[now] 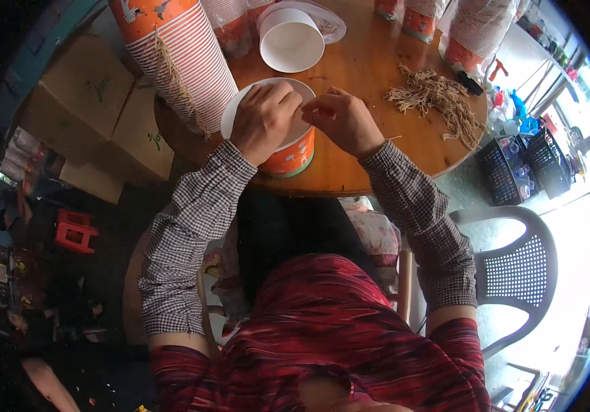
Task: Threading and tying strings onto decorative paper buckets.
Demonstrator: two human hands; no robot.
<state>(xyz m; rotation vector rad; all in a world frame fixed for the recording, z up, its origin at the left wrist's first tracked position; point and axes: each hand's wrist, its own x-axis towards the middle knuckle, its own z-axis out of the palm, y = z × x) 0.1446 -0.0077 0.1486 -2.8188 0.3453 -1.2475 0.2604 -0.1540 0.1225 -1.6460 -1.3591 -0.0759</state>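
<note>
A round paper bucket [289,159], orange with a green band at its base and a white inside, stands at the near edge of the table. My left hand [265,118] lies over its near rim with the fingers curled, their tips partly hidden. Close beside it, my right hand [345,118] pinches thumb and forefinger together over the right side of the rim. Whatever is between the fingers of either hand is too small or hidden to make out. To the right lies a loose heap of beige strings [437,103].
A tall leaning stack of paper buckets [183,65], with a bundle of strings [171,72] hanging on it, stands at the left. Behind my hands a white bucket [292,42] lies tipped. Wrapped stacks [470,34] stand farther back. Cardboard boxes [96,103] and a grey chair [514,271] flank the table [356,165].
</note>
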